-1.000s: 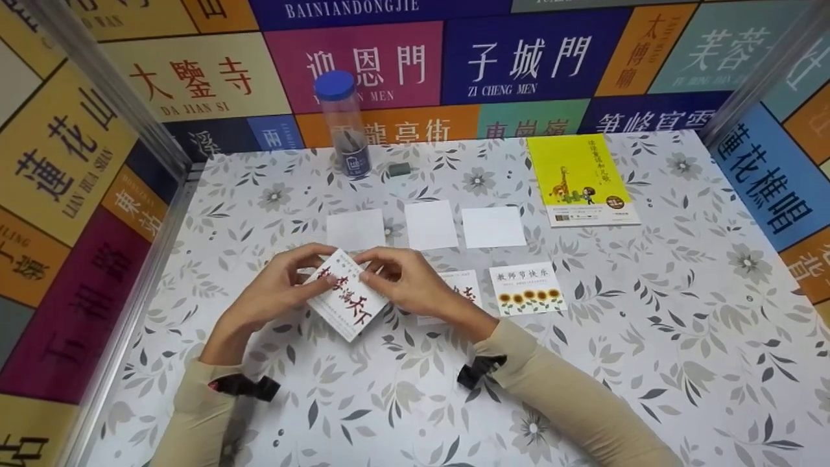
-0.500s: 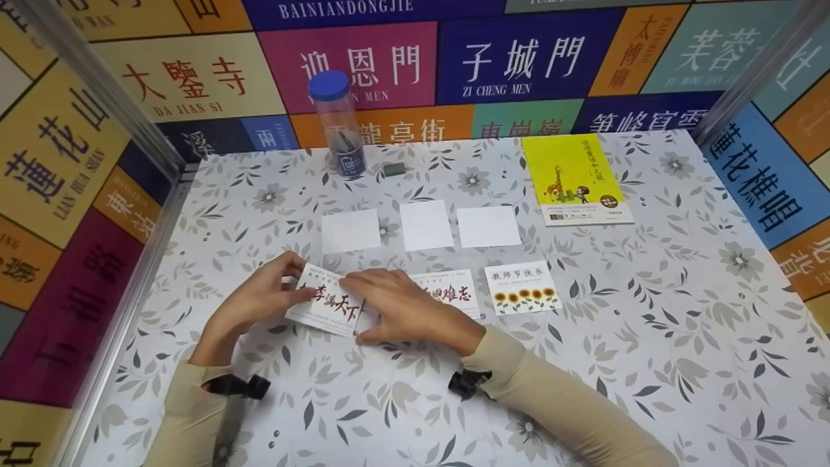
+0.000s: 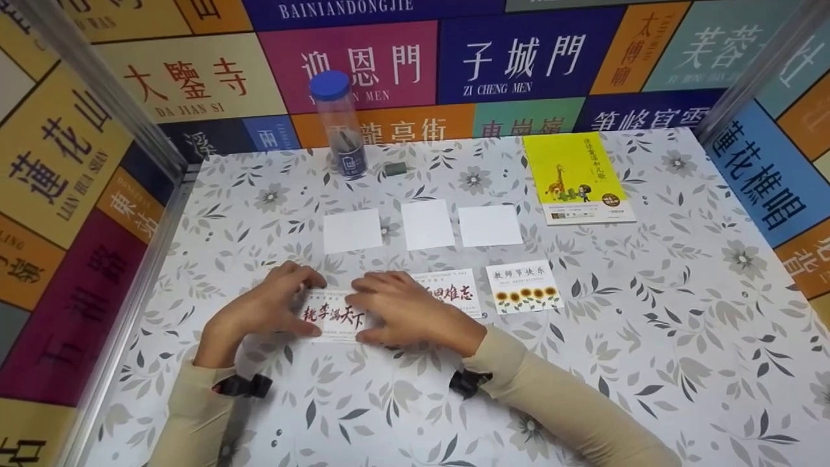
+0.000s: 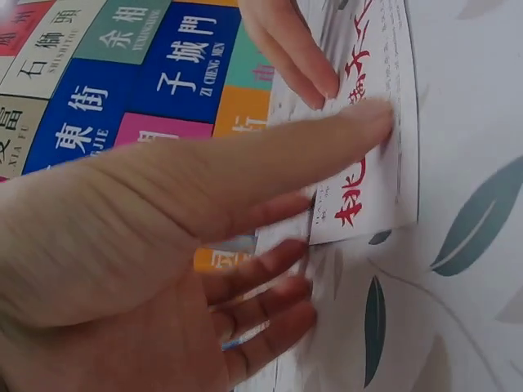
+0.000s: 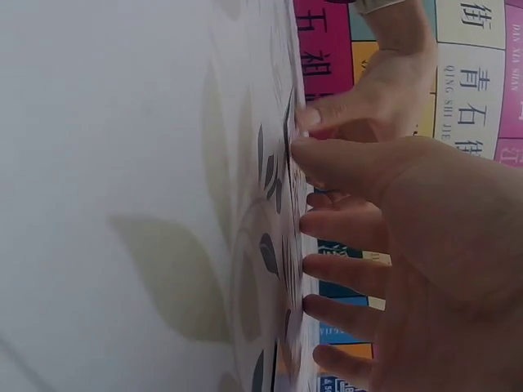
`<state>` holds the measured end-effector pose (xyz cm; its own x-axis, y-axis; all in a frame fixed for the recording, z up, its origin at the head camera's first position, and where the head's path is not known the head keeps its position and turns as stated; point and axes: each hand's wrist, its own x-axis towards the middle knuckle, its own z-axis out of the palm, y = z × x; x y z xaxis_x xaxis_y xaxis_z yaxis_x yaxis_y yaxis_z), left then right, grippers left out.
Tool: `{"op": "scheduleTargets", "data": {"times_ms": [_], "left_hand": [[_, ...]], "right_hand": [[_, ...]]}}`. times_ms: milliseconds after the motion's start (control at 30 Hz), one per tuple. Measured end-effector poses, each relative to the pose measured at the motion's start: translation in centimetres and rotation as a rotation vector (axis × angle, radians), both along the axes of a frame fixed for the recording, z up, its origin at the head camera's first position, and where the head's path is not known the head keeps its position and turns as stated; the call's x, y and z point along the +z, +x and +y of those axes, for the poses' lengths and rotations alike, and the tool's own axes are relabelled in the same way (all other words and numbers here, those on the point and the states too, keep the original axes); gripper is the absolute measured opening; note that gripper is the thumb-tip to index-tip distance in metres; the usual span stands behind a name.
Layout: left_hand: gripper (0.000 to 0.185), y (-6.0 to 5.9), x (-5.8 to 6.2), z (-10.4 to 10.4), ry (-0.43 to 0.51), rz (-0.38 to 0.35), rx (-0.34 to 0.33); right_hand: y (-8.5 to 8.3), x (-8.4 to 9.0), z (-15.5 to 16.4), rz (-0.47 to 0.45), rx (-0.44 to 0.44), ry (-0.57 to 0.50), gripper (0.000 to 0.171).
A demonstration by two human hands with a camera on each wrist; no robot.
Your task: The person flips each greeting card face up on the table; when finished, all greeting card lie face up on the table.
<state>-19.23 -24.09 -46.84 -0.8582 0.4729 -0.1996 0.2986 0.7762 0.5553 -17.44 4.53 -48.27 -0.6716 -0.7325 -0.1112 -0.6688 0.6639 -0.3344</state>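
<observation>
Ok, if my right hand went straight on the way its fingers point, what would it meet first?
Probably your left hand, facing it across the red-lettered card between them, though relative height is hard to judge.

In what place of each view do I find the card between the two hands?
Head: card, left of and below centre.
Left wrist: card, top, right of centre.
Right wrist: just above centre, seemingly almost edge-on beside the right hand.
Shared landmark: the right hand, in all three.

A red-lettered white card (image 3: 334,316) lies between left hand (image 3: 256,311) and right hand (image 3: 412,310).
</observation>
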Motion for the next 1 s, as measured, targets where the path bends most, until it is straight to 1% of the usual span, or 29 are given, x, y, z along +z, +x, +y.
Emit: {"op": "scheduleTargets", "data": {"times_ms": [67,167,233,300,433,567,700,867,1000], "left_hand": [[0.071,0.0,-0.1,0.3,-0.015,0.0,-0.027],[0.068,-0.1,-0.3,0.8,-0.015,-0.004,-0.008],[0.068,-0.1,-0.4,1.0,-0.021,-0.009,0.01],[0.069,-0.1,-0.5,1.0,-0.022,-0.006,0.013],[0.068,-0.1,-0.6,1.0,0.004,0.017,0.002],[0.066,-0.1,-0.7,0.9,0.031,0.039,-0.004],[0.066,0.0,-0.7,1.0,0.036,0.051,-0.005],[0.067,0.1,-0.6,0.9,0.034,0.054,-0.014],[0.062,0.2,-0.2,1.1,0.024,0.057,-0.012]], "right_hand": [[-0.1,0.1,0.1,0.002,-0.013,0.007,0.077],[-0.2,0.2,0.1,0.009,-0.033,0.02,0.082],[-0.3,0.3,0.2,0.016,-0.04,0.026,0.082],[-0.4,0.4,0.3,0.016,-0.041,0.029,0.08],[-0.5,0.5,0.5,0.012,-0.038,0.031,0.078],[-0.6,0.6,0.7,-0.017,-0.034,0.025,0.077],[-0.8,0.5,0.9,-0.046,-0.027,0.021,0.078],[-0.8,0.5,1.0,-0.051,-0.015,0.005,0.079],[-0.8,0.6,1.1,-0.058,-0.013,-0.014,0.086]]}}
